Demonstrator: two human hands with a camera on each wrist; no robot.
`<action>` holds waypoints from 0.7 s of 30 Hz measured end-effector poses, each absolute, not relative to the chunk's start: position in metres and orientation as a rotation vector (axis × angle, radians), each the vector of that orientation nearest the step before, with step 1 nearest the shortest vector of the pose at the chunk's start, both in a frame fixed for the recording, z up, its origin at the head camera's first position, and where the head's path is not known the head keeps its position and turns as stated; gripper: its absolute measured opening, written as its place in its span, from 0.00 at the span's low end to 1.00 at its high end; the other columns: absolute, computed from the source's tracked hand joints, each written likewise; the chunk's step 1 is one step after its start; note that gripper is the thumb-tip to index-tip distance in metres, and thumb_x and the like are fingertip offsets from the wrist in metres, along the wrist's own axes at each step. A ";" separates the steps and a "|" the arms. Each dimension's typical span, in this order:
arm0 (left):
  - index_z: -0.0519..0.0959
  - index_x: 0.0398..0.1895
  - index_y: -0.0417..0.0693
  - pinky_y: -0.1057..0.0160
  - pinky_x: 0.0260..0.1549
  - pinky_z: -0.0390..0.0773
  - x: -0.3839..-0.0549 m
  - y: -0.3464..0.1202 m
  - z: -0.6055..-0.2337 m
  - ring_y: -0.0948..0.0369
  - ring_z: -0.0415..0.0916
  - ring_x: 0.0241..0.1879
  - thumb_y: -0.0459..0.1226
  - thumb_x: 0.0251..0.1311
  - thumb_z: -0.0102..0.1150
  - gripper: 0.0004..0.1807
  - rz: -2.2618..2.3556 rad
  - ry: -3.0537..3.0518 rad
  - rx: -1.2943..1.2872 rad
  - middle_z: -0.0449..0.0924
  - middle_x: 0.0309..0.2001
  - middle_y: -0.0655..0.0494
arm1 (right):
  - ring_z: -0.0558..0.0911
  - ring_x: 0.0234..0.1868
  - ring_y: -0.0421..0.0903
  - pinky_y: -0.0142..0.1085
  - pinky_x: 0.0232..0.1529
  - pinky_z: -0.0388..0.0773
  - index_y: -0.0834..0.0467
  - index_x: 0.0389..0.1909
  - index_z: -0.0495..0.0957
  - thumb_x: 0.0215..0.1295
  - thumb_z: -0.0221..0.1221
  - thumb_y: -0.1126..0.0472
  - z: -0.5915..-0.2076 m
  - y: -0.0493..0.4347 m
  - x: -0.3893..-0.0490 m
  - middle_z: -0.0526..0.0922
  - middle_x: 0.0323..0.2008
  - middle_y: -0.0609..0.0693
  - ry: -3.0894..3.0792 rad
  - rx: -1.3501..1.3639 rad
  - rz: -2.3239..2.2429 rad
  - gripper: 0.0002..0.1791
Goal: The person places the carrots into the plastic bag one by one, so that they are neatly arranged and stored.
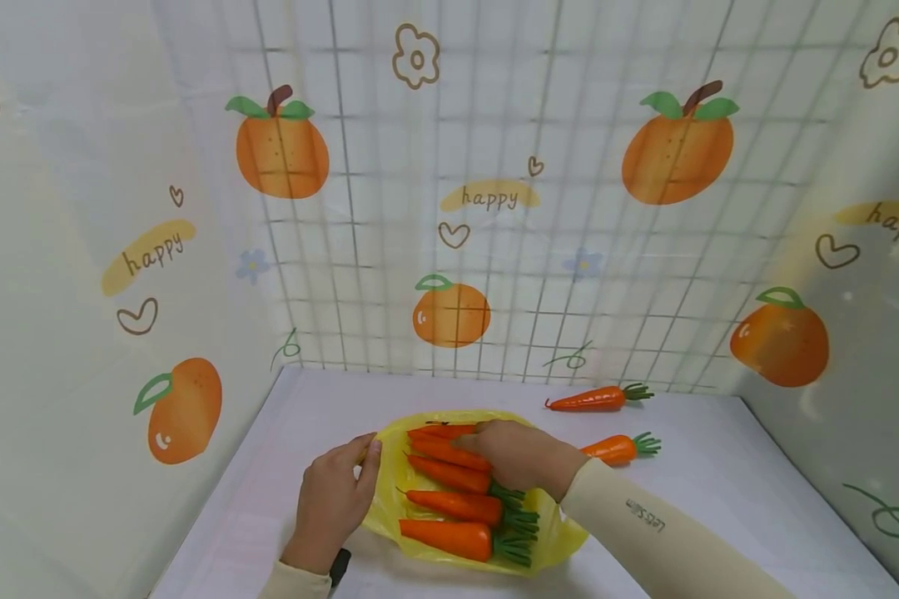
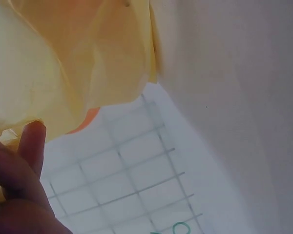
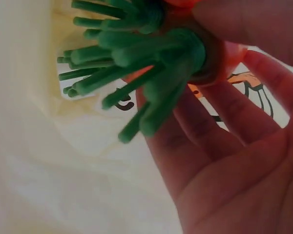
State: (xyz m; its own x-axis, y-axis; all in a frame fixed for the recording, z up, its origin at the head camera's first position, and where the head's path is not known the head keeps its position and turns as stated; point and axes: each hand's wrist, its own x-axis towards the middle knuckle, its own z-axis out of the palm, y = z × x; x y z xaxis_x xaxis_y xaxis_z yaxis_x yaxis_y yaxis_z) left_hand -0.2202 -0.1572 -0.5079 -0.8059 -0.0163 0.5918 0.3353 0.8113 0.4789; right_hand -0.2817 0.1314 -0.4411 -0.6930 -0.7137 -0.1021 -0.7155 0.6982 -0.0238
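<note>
A yellow plastic bag [image 1: 385, 499] lies spread on the table, with several orange carrots [image 1: 445, 538] side by side on it, their green tops to the right. At the bag's left rim my left hand [image 1: 335, 491] pinches the plastic between thumb and fingers; yellow film [image 2: 102, 58] fills the upper left wrist view. Reaching over the back of the bag, my right hand [image 1: 528, 456] holds a carrot [image 3: 210, 63], thumb on one side and fingers curled on the other. From the head view I cannot tell which of the rear carrots it is, since the hand covers their tops.
Two more carrots lie on the white table right of the bag: one at the back [image 1: 592, 400], another [image 1: 614, 450] partly behind my right forearm. A wire grid [image 1: 389, 249] behind a printed sheet stands along the back, and printed sheets enclose both sides.
</note>
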 end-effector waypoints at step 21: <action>0.89 0.57 0.51 0.50 0.43 0.87 -0.220 -0.157 -0.509 0.60 0.88 0.40 0.50 0.78 0.57 0.18 -0.792 -2.411 -0.228 0.90 0.41 0.59 | 0.79 0.65 0.44 0.47 0.63 0.79 0.47 0.74 0.75 0.70 0.68 0.57 -0.401 0.169 -0.233 0.78 0.67 0.41 2.794 -1.302 -0.422 0.31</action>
State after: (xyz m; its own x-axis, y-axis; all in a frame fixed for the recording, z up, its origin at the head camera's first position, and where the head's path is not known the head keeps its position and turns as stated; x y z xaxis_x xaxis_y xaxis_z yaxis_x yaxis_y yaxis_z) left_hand -0.2203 -0.1565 -0.5091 -0.8141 -0.0193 0.5804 0.3287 0.8086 0.4879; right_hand -0.2334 0.1694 -0.4009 -0.6493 -0.7556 0.0866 -0.7475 0.6130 -0.2558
